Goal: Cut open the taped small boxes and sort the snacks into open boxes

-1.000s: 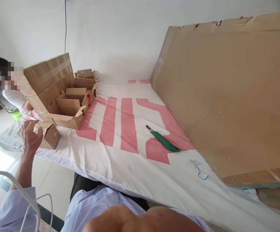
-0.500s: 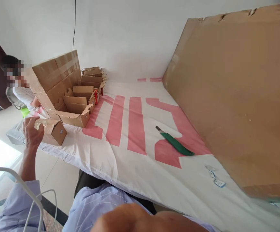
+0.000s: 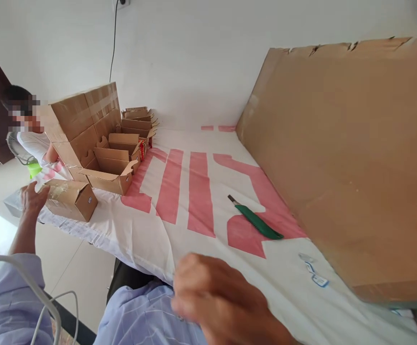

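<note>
A small closed cardboard box (image 3: 72, 200) with tape over its top lies near the left edge of the cloth-covered table. At its far left end is my left hand (image 3: 34, 197), fingers apart and curved; whether it touches the box I cannot tell. My right hand (image 3: 219, 294) is close to the camera, in front of my body, its fingers curled together and somewhat blurred. What it may hold is hidden. A green-handled knife (image 3: 257, 221) lies on the cloth beyond my right hand, its short blade end pointing away to the left.
Open cardboard boxes (image 3: 110, 177) stand in a row behind the closed one, beside stacked taped boxes (image 3: 82, 115). A large cardboard sheet (image 3: 345, 163) leans at the right. Small labels (image 3: 318, 279) lie near it. Another person (image 3: 32, 139) sits at the far left. A white cable (image 3: 43, 292) crosses lower left.
My left hand has moved left, from in front of the closed box to its far end. My right hand has risen further into view. The view has shifted slightly.
</note>
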The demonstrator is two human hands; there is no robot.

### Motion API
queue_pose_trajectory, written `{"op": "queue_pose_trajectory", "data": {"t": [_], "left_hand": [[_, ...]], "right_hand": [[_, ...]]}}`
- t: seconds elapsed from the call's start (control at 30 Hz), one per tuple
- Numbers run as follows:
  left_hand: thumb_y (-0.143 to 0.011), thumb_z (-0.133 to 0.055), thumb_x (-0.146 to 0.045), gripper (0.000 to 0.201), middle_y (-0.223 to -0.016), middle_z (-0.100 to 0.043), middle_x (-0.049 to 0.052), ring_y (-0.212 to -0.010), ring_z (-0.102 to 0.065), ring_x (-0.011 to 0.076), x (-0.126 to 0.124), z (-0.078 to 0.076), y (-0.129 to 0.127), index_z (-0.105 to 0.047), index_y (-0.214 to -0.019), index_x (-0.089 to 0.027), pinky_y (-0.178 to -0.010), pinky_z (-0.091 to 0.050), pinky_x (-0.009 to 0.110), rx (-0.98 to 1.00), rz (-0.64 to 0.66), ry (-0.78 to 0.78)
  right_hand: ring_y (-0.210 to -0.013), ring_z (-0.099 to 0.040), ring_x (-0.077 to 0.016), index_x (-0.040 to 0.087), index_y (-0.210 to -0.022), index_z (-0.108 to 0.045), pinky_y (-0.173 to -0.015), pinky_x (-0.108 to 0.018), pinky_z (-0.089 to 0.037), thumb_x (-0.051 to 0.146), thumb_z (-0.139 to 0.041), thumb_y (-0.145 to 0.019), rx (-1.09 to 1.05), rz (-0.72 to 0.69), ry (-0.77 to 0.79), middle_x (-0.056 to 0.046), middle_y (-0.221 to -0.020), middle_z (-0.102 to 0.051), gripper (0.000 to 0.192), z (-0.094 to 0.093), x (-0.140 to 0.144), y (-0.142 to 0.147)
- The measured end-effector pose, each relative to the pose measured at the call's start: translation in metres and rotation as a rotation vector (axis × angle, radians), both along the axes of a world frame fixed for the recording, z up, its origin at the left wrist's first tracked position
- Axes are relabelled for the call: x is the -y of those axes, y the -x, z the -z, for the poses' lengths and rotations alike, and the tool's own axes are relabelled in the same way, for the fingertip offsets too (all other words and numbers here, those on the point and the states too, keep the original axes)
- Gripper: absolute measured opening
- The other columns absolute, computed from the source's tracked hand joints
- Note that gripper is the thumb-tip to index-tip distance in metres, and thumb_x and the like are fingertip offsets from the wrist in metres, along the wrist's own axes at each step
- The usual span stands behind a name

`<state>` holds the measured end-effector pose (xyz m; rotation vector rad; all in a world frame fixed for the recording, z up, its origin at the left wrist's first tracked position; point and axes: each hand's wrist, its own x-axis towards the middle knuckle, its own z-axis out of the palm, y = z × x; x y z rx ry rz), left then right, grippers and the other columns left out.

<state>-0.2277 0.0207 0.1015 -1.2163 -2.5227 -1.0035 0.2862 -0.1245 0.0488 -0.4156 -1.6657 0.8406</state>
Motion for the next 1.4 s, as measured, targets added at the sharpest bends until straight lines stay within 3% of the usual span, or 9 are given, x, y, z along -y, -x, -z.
{"op": "queue_pose_trajectory", "data": {"t": [0.1,0.27,0.37,0.43,0.67,0.83,0.97,1.13,1.4], "left_hand": [[-0.086,-0.073,-0.042,0.062,-0.119,-0.069,0.022,-0.115,-0.06,0.0334,-0.004,0.004,0.011,-0.066,-0.13,0.001,-0.107,-0.048,0.056,0.096,0.002,0.032],[-0.087,-0.073,-0.041,0.057,-0.117,-0.073,0.015,-0.108,-0.062,0.0265,-0.003,0.011,0.011,-0.068,-0.127,-0.002,-0.101,-0.05,0.043,0.208,0.048,0.038],[-0.086,-0.074,-0.041,0.053,-0.12,-0.072,0.015,-0.112,-0.061,0.0279,0.005,0.013,0.003,-0.071,-0.125,-0.004,-0.103,-0.048,0.043,0.24,0.058,0.026],[-0.085,-0.076,-0.042,0.056,-0.12,-0.072,0.014,-0.113,-0.062,0.0285,0.012,0.015,-0.004,-0.071,-0.126,-0.006,-0.103,-0.048,0.042,0.263,0.068,0.016],[-0.07,-0.083,-0.058,0.077,-0.108,-0.076,0.009,-0.093,-0.069,0.0259,0.028,0.042,-0.044,-0.072,-0.13,-0.012,-0.084,-0.056,0.035,0.38,0.185,-0.032],[-0.056,-0.09,-0.065,0.089,-0.097,-0.078,0.01,-0.083,-0.071,0.0264,0.034,0.063,-0.1,-0.074,-0.126,-0.013,-0.072,-0.057,0.034,0.605,0.396,-0.106],[-0.058,-0.09,-0.066,0.081,-0.098,-0.078,0.01,-0.084,-0.07,0.0254,0.041,0.076,-0.148,-0.076,-0.118,-0.014,-0.07,-0.057,0.033,0.672,0.557,-0.115],[-0.065,-0.09,-0.058,0.067,-0.096,-0.072,0.006,-0.079,-0.065,0.0198,0.048,0.092,-0.192,-0.079,-0.117,-0.017,-0.07,-0.057,0.032,0.754,0.762,-0.136],[-0.075,-0.087,-0.054,0.048,-0.095,-0.071,0.005,-0.091,-0.067,0.0225,0.038,0.1,-0.21,-0.083,-0.11,-0.021,-0.079,-0.056,0.031,0.823,0.907,-0.158]], "right_hand": [[-0.069,-0.067,-0.0212,0.026,-0.098,-0.073,-0.064,-0.035,-0.057,0.02,-0.059,-0.096,0.094,0.252,-0.166,-0.004,-0.078,-0.071,0.015,0.023,-0.044,0.0],[-0.056,-0.048,-0.0159,0.026,-0.066,-0.048,-0.056,-0.03,-0.045,0.046,-0.061,-0.093,0.306,0.558,0.224,0.003,-0.059,-0.05,0.036,0.11,-0.098,-0.026],[-0.055,-0.045,-0.0153,0.026,-0.067,-0.049,-0.054,-0.029,-0.041,0.056,-0.058,-0.091,0.314,0.581,0.38,0.003,-0.059,-0.049,0.04,0.152,-0.106,-0.039],[-0.055,-0.045,-0.0155,0.024,-0.071,-0.055,-0.054,-0.029,-0.041,0.059,-0.057,-0.092,0.3,0.563,0.42,0.003,-0.06,-0.051,0.041,0.164,-0.106,-0.042],[-0.063,-0.059,-0.0208,0.022,-0.081,-0.068,-0.061,-0.033,-0.051,0.067,-0.052,-0.097,0.244,0.531,0.433,-0.004,-0.069,-0.066,0.05,0.163,-0.112,-0.035],[-0.088,-0.073,-0.0272,0.022,-0.108,-0.075,-0.076,-0.039,-0.061,0.066,-0.053,-0.098,0.17,0.407,0.491,-0.012,-0.101,-0.079,0.05,0.15,-0.116,-0.016],[-0.116,-0.071,-0.0297,0.023,-0.125,-0.073,-0.097,-0.044,-0.06,0.059,-0.055,-0.101,0.154,0.334,0.437,-0.014,-0.129,-0.074,0.047,0.133,-0.114,0.003],[-0.123,-0.068,-0.0285,0.024,-0.132,-0.071,-0.105,-0.043,-0.055,0.056,-0.049,-0.106,0.096,0.38,0.42,-0.012,-0.135,-0.073,0.047,0.119,-0.111,0.007],[-0.117,-0.069,-0.0289,0.022,-0.126,-0.075,-0.101,-0.041,-0.054,0.057,-0.051,-0.105,0.047,0.415,0.461,-0.012,-0.128,-0.076,0.048,0.116,-0.109,-0.016]]}}
